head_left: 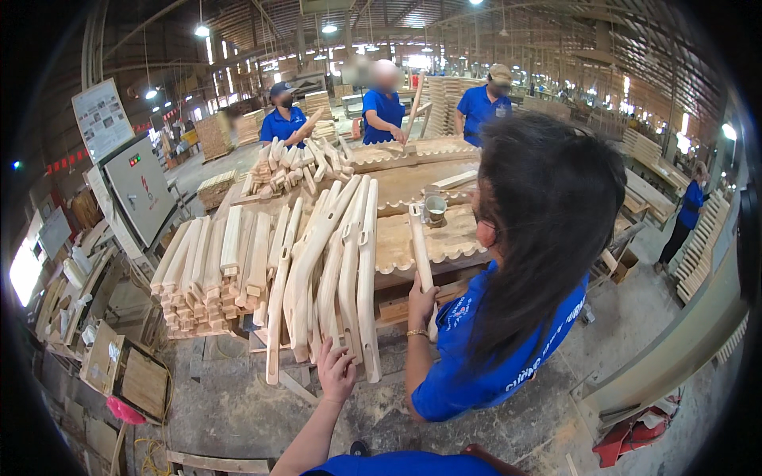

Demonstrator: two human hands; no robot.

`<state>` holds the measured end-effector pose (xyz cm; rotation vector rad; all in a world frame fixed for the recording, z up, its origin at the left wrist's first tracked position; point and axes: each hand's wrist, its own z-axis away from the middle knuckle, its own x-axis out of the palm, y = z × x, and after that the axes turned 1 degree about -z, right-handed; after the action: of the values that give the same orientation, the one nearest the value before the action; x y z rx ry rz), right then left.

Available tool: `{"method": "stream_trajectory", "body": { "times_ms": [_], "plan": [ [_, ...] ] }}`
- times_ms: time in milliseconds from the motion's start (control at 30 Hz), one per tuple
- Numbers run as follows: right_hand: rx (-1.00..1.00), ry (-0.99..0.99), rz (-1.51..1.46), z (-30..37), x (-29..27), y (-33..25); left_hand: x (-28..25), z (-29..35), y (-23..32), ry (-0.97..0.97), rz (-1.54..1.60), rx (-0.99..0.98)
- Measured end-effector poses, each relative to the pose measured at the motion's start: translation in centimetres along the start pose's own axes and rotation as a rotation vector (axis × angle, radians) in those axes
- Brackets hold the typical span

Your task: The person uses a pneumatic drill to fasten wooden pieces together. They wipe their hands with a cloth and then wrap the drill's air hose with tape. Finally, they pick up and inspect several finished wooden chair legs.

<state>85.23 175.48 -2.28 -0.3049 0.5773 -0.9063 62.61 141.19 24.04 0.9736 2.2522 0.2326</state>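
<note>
My left hand [336, 373] reaches up from the lower edge to the near ends of a pile of curved wooden pieces [317, 262] with slots cut in them. Its fingers are apart and slightly bent, beside or just touching the lowest ends; contact is hard to make out. Nothing is gripped in it. My right hand does not show. Close on my right, a co-worker in a blue shirt [508, 349] holds a slotted wooden piece [421, 246] upright in one hand.
Stacked straight wooden bars [214, 262] lie left of the pile. A metal cup [434, 208] stands among scallop-edged boards [432, 238] on the table. Three people in blue work across it. A grey electrical cabinet [139, 194] is at left; a wooden box [127, 373] sits below.
</note>
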Motion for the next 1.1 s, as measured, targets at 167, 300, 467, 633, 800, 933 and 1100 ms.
{"method": "stream_trajectory", "body": {
  "times_ms": [167,300,467,633,800,933,1100],
  "plan": [
    [-0.008,-0.003,-0.116,-1.1,1.4,1.6,0.1,-0.2,0.5,0.004,0.003,-0.002],
    [0.043,0.053,-0.276,-0.3,0.4,3.3,1.3,-0.4,1.1,0.035,0.047,0.002],
    [0.141,-0.060,-0.234,2.2,2.4,-2.8,-1.3,1.4,-1.2,-0.001,-0.067,-0.028],
    [-0.222,0.054,0.547,1.5,-1.3,2.9,2.9,-1.0,2.2,0.031,0.081,0.004],
    [-0.250,-0.249,0.856,0.2,1.6,-1.1,-0.1,0.8,-0.4,-0.025,-0.017,-0.027],
    [-0.026,0.064,0.218,1.5,2.1,-0.7,-0.3,0.4,-0.1,-0.042,-0.019,-0.007],
    [0.220,0.090,-0.124,3.6,2.9,-2.7,-0.9,0.8,0.1,-0.075,-0.041,-0.031]
  ]
}}
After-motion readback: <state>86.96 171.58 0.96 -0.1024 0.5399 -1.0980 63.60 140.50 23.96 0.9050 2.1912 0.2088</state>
